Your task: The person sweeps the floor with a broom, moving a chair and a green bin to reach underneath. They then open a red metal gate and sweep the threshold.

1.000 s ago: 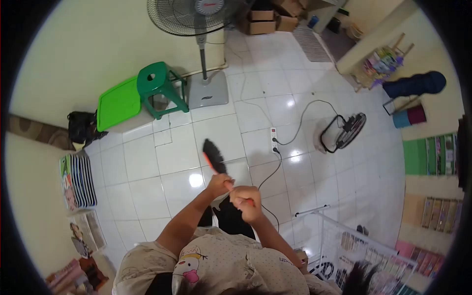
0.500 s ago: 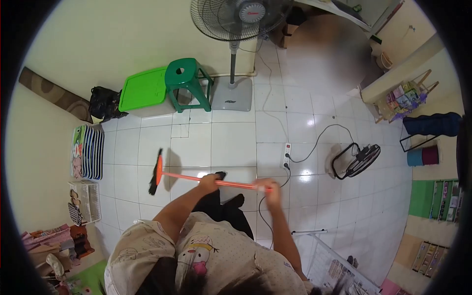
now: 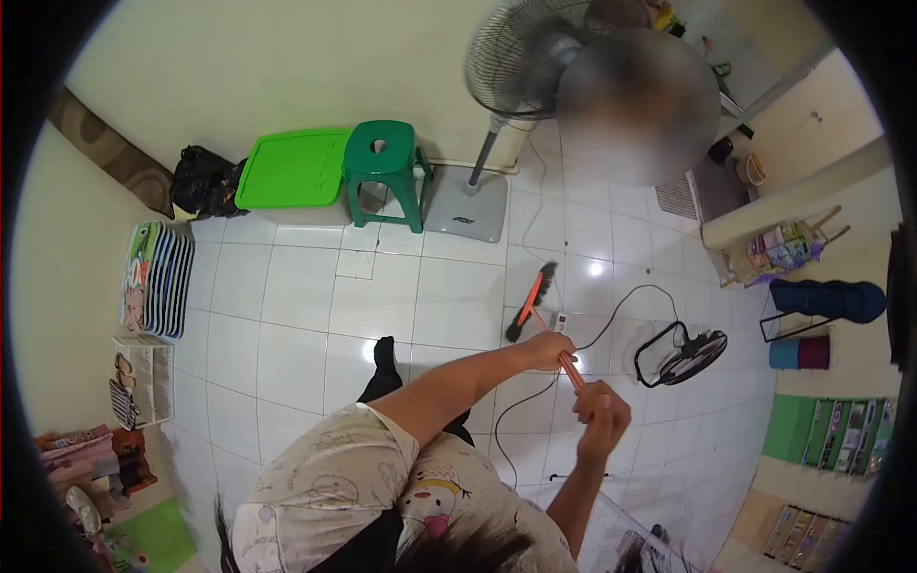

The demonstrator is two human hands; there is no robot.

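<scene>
A broom with an orange head (image 3: 530,300) and black bristles is over the white tiles, its bristles toward the wall side. My left hand (image 3: 546,351) is wrapped round the orange-pink handle, close behind the head. Farther back, my right hand (image 3: 603,418) grips the upper end of the same handle. Right beside the broom head lies a white power strip (image 3: 559,323), partly hidden by the broom and my left hand. A dark cable (image 3: 499,416) runs from there past my left forearm.
A standing fan (image 3: 466,205), green stool (image 3: 382,158) and green-lidded box (image 3: 296,172) stand along the wall. On the right are a small floor fan (image 3: 693,358) and its cable. Folded tables (image 3: 160,277) and a white rack (image 3: 148,382) are at left. A blurred patch covers the upper right.
The broom head has swung from the left across to beside the power strip. My left hand has moved right with the handle, my right hand right and lower. The view has shifted.
</scene>
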